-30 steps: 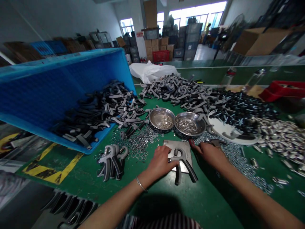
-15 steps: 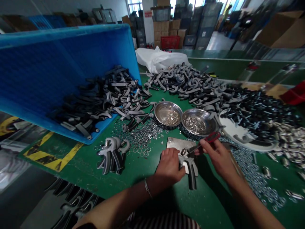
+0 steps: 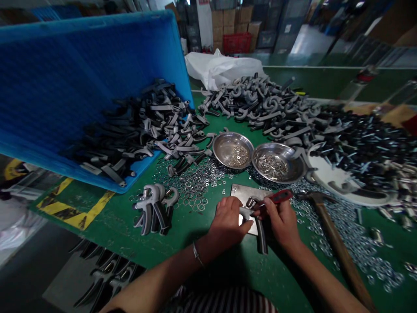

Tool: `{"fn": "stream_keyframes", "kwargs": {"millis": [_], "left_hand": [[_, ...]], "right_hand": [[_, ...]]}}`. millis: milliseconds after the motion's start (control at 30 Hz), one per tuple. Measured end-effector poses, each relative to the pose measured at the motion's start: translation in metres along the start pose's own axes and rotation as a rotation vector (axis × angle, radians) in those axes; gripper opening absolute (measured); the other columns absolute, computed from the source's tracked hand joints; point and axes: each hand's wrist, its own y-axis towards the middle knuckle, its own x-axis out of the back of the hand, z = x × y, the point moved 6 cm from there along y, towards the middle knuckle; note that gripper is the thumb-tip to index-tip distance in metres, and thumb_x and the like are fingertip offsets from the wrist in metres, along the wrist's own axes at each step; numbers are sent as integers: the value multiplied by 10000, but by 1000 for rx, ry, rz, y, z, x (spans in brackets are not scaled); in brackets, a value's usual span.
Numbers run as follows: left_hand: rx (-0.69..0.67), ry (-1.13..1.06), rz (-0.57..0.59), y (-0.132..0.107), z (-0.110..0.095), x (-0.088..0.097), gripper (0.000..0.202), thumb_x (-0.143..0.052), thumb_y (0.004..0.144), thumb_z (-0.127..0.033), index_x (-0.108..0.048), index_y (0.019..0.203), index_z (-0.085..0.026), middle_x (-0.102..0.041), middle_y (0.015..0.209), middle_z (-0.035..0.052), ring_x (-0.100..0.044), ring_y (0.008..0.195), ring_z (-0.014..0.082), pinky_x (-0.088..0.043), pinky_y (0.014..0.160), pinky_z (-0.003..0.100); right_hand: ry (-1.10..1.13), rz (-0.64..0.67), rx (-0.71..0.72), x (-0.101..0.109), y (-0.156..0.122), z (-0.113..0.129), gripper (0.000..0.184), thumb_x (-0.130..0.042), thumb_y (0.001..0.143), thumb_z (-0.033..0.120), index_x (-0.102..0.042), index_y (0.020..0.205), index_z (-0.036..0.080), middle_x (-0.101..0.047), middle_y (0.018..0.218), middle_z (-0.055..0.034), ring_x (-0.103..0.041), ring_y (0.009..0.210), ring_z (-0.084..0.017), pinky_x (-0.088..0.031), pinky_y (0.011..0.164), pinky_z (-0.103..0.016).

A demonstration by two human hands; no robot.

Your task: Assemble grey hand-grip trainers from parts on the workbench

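Observation:
My left hand (image 3: 228, 221) is closed on a grey and black hand gripper (image 3: 259, 230) that lies partly on a small steel plate (image 3: 244, 192). My right hand (image 3: 282, 219) pinches a red-handled tool (image 3: 276, 197) whose tip meets the top of the gripper. A hammer with a wooden handle (image 3: 335, 243) lies on the green table to the right of my right hand. Several finished hand grippers (image 3: 154, 211) lie in a small pile to the left.
Two steel bowls (image 3: 228, 145) (image 3: 286, 167) hold small metal parts beyond the plate. Loose washers (image 3: 192, 182) are scattered around. A tipped blue crate (image 3: 65, 87) spills handle parts (image 3: 146, 130). Heaps of grey hooks (image 3: 260, 104), black-knobbed screws (image 3: 358, 139) and a white plate (image 3: 329, 178) fill the back.
My right hand picked up the red-handled tool and brought it to the gripper's top. The gripper turned with its handles toward me. My head tilted downward, so the hammer is in view.

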Motion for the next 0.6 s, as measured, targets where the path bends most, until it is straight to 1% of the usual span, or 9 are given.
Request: {"fn": "stream_keyframes", "kwargs": {"millis": [100, 200, 300, 367, 433, 467, 500, 533, 600], "left_hand": [[-11, 18, 4, -1, 0, 0, 348, -659, 857, -388, -516, 1083, -166, -560, 1041, 85, -498, 1015, 265, -416, 947, 429], [16, 24, 26, -1, 1, 0, 296, -638, 872, -367, -521, 1062, -174, -560, 1030, 80, -499, 1003, 256, -414, 932, 411], [77, 12, 70, 2, 2, -1, 332, -666, 854, -393, -520, 1071, -189, -566, 1050, 72, -499, 1019, 259, -413, 909, 402], [104, 5, 103, 4, 2, -2, 380, -680, 844, -433, -520, 1092, -193, -569, 1074, 74, -497, 1038, 266, -410, 900, 404], [115, 4, 121, 3, 0, -3, 392, -675, 850, -448, -524, 1101, -188, -572, 1087, 79, -497, 1048, 268, -406, 909, 410], [121, 6, 120, 1, 0, -3, 396, -674, 852, -452, -527, 1106, -186, -573, 1096, 82, -499, 1051, 269, -404, 920, 415], [129, 9, 114, -1, -1, -3, 411, -677, 851, -459, -528, 1116, -182, -573, 1112, 86, -500, 1056, 270, -402, 935, 421], [141, 12, 108, -4, -1, -2, 436, -685, 845, -471, -529, 1127, -178, -573, 1131, 92, -502, 1063, 272, -400, 949, 428], [151, 14, 107, -5, 0, 5, 525, -711, 817, -518, -530, 1158, -163, -575, 1167, 107, -508, 1080, 283, -403, 967, 441]], "right_hand": [[-235, -41, 95, 0, -5, 4, 325, -476, 947, 551, -526, 961, 230, -733, 759, -76, -716, 671, -262, -541, 622, -352], [-406, 19, 178, -8, -1, 19, 333, -506, 913, 534, -560, 927, 205, -717, 759, -102, -697, 647, -270, -518, 586, -348], [-203, 128, 149, -18, 15, 40, 317, -533, 896, 515, -575, 874, 202, -674, 646, -15, -599, 496, -172, -482, 461, -275], [7, 193, 88, -22, 27, 49, 368, -409, 953, 537, -552, 827, 223, -571, 509, 66, -422, 347, -116, -395, 336, -246], [160, 249, 0, -21, 35, 45, 420, -284, 999, 541, -514, 815, 243, -476, 450, 104, -270, 283, -102, -300, 276, -239], [178, 263, -37, -17, 37, 38, 415, -274, 1007, 541, -499, 821, 247, -473, 458, 100, -265, 283, -102, -287, 282, -236], [148, 263, -58, -9, 38, 29, 385, -317, 1002, 541, -495, 831, 246, -509, 493, 82, -322, 304, -107, -311, 312, -234], [55, 255, -51, 2, 39, 18, 355, -379, 986, 540, -508, 843, 242, -569, 553, 53, -419, 356, -118, -361, 364, -237], [-294, 265, 9, 30, 39, -4, 323, -489, 941, 528, -554, 833, 231, -657, 667, -7, -582, 515, -166, -446, 498, -267]]}}
